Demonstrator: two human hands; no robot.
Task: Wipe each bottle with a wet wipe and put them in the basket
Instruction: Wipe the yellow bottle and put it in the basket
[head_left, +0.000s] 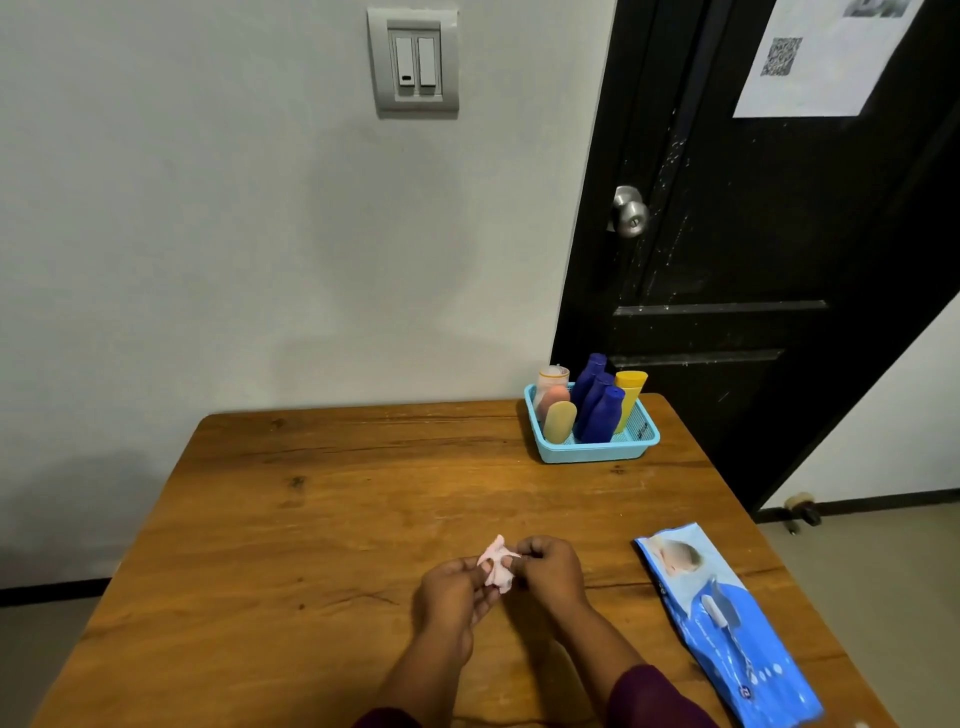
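Note:
A crumpled pale pink wet wipe is pinched between both of my hands just above the wooden table. My left hand grips it from the left and my right hand from the right. At the far right corner stands a light blue basket holding several bottles: three dark blue bottles, a yellow tube, a tan bottle, an orange-pink bottle and a clear one behind it.
A blue pack of wet wipes lies flat near the table's right edge. Behind the table rises a white wall with a light switch. A black door with a metal knob stands at the right.

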